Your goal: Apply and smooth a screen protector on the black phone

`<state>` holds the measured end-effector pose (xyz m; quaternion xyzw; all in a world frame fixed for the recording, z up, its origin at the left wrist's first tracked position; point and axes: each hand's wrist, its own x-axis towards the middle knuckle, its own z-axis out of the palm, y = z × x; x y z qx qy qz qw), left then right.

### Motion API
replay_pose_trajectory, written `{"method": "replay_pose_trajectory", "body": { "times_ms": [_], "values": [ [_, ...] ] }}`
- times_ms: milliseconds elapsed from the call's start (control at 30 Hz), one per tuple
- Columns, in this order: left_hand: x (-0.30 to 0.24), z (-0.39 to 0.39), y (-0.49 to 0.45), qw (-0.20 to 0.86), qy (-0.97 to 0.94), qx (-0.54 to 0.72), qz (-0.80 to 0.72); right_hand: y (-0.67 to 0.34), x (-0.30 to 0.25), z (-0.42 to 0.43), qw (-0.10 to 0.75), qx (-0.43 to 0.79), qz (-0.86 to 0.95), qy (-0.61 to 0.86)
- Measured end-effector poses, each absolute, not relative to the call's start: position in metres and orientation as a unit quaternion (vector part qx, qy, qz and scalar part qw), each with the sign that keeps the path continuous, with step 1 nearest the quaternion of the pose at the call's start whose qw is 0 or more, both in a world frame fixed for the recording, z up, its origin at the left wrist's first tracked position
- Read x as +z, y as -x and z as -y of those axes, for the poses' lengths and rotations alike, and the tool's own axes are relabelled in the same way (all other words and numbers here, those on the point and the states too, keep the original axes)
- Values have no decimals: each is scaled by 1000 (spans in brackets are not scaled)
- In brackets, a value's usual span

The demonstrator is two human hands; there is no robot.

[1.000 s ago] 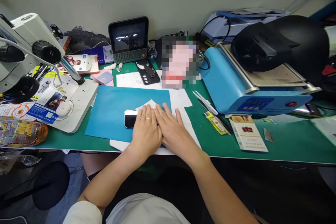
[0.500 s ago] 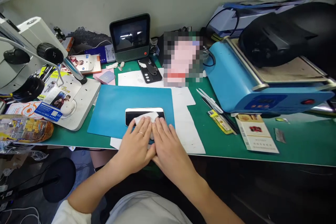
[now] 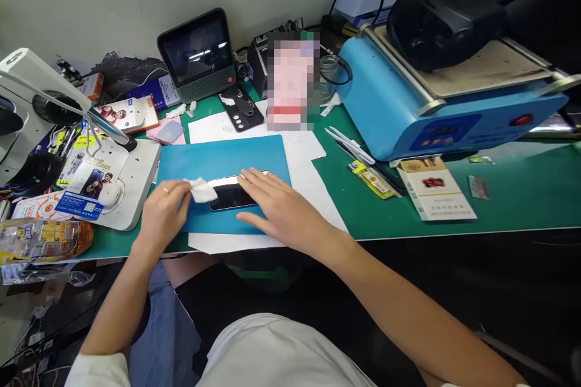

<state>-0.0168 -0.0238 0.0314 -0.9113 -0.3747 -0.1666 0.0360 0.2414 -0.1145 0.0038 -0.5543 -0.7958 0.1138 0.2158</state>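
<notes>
A phone (image 3: 231, 195) with a dark screen lies on a blue mat (image 3: 218, 157) near the front of the bench. My left hand (image 3: 166, 208) pinches a white wipe (image 3: 203, 190) just left of the phone, with the wipe's free end close to the phone's left edge. My right hand (image 3: 276, 202) rests over the phone's right end, its fingers stretched out and thumb apart. That hand hides the right part of the phone.
A blue heating machine (image 3: 399, 115) stands at the right, a microscope stand (image 3: 136, 175) at the left. Tweezers (image 3: 351, 145) and a cigarette box (image 3: 436, 190) lie right of the mat. Behind it are a phone back cover (image 3: 242, 109) and a smart display (image 3: 197, 54).
My hands have parted. The left moved left off the phone, taking the wipe with it, while the right stayed over the phone's right end. The head view has shifted.
</notes>
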Motion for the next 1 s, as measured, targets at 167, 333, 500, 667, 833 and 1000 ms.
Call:
{"method": "replay_pose_trajectory", "body": {
  "times_ms": [167,333,500,667,833,1000],
  "values": [
    [36,-28,-10,57,917,-112,378,-219,19,94,175,112,805,556],
    [10,-38,-15,6,936,-101,338,-196,33,72,116,129,827,536],
    [11,-37,1,-115,953,-153,232,-188,36,62,57,134,833,533],
    [16,-39,3,-212,958,-82,178,-183,45,57,4,157,833,530],
    [7,-42,7,-200,960,-50,191,-182,47,52,-18,166,830,532],
    [2,-45,9,-184,960,-20,210,-177,51,49,-42,148,831,535]
  ]
}}
